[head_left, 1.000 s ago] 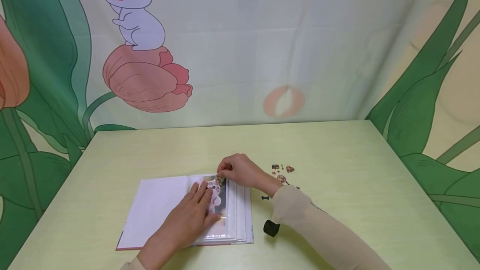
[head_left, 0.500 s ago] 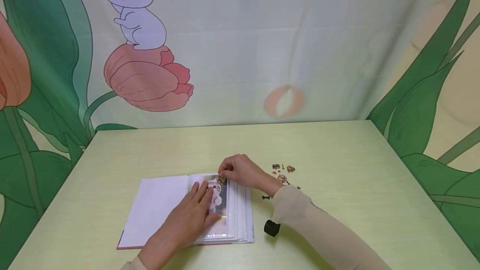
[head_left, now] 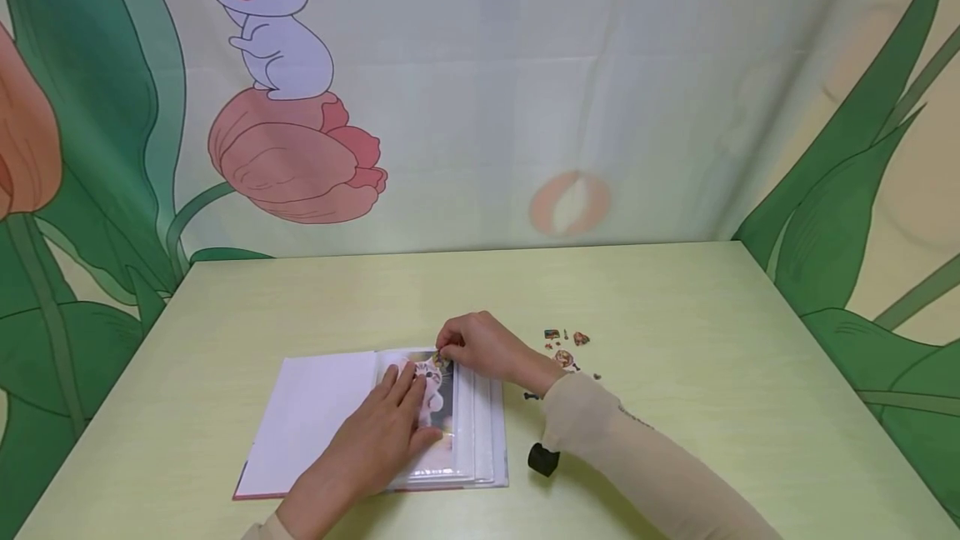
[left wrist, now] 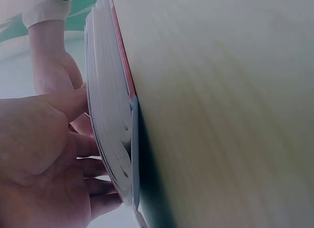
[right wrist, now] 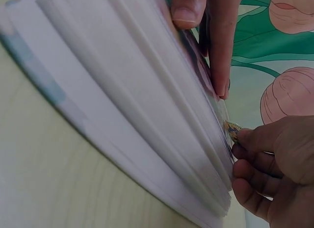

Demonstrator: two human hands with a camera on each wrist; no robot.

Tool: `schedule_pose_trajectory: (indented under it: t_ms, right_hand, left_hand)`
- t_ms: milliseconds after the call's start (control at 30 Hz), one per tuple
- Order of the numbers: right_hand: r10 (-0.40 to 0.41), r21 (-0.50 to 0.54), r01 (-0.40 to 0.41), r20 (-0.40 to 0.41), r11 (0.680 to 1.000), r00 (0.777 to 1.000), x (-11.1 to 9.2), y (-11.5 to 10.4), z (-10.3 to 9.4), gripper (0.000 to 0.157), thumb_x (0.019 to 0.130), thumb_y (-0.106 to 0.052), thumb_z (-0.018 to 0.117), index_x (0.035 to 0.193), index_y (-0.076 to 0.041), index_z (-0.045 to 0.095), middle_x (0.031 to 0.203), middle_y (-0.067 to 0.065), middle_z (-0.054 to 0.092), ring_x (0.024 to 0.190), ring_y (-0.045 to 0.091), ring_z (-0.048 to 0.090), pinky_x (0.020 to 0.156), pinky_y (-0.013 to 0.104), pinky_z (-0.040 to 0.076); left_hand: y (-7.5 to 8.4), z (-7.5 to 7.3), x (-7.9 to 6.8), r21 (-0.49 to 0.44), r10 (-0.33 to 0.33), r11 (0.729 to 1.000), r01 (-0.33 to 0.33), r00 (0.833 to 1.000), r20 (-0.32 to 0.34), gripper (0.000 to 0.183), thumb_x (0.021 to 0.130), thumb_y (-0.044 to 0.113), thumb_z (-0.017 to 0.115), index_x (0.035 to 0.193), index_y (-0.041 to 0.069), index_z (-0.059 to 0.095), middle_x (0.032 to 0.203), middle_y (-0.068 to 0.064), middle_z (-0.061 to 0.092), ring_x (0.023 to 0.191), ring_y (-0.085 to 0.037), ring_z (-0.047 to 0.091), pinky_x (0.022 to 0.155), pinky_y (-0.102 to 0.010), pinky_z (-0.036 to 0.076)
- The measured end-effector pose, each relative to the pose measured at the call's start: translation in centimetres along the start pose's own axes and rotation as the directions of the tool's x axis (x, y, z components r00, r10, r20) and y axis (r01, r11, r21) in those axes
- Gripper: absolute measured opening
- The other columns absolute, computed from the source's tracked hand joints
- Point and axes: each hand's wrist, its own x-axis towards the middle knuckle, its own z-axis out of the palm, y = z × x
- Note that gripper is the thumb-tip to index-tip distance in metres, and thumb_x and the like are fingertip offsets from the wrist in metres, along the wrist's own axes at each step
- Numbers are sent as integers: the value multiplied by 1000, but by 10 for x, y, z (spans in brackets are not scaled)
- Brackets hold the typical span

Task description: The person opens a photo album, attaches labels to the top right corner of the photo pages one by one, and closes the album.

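Observation:
A photo album [head_left: 330,407] lies open on the table, its white inside cover to the left and a sleeved page with a cat picture [head_left: 435,402] to the right. My left hand [head_left: 378,432] rests flat on that page with straight fingers, covering part of the picture. At the page's upper right corner, my right hand [head_left: 480,346] pinches a small patterned sticker [right wrist: 232,131] between thumb and index finger. In the right wrist view the sticker sits at the page's edge; whether it touches the page I cannot tell. The left wrist view shows the left palm [left wrist: 39,149] over the album's page edges.
Several small stickers [head_left: 564,357] lie on the table [head_left: 675,315] right of the album. A dark bone-shaped sticker [head_left: 531,396] is beside the right sleeve. A black cylinder-like object [head_left: 543,458] stands below that forearm. A printed curtain [head_left: 465,107] hangs behind the table.
Both hands stay almost in the same place. The right hand and forearm have dipped very slightly, with the sticker still pinched at the page corner.

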Motion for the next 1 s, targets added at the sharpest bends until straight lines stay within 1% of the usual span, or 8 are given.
schedule_pose_trajectory:
  t_ms: [233,567,700,833,1000]
  right_hand:
    - [-18,-84,17,-8,996,1000,0,-1,1,5,97,-8,72,98,-7,77,91,0,76,78,6,62,76,22,53]
    - [-28,-192,29,9,981,1000,1,-4,4,7,97,-9,73,103,-7,77,95,2,75,85,10,67,82,26,55]
    - [-55,-208,54,0,977,998,0,-4,5,7,97,-9,74,103,-7,77,95,3,74,86,11,67,82,25,55]
    - [-83,-206,76,-26,976,996,-2,-2,6,7,96,-9,75,102,-6,76,96,4,73,87,13,67,81,24,55]
    - [-82,-207,70,-47,976,996,-2,2,7,13,95,-10,76,106,-4,75,97,5,72,88,13,67,80,24,55]
  left_hand:
    - [0,0,0,-1,8,1000,-8,1000,-4,71,104,38,61,149,-14,44,160,-33,32,151,-48,26,123,-54,25]
    - [-1,1,0,-10,14,1000,-14,1000,-24,70,103,36,63,147,-15,45,158,-34,35,149,-49,28,122,-55,27]
    - [-1,2,0,-16,12,1000,-13,999,-30,69,103,36,64,147,-14,46,158,-34,35,149,-50,28,121,-55,27]
    - [-1,2,0,-21,18,1000,-19,999,-45,69,102,34,66,146,-15,47,157,-34,36,148,-50,29,121,-55,28]
    - [0,2,0,-7,8,1000,-8,999,-39,69,102,35,65,146,-15,46,157,-34,36,149,-50,29,121,-55,27]
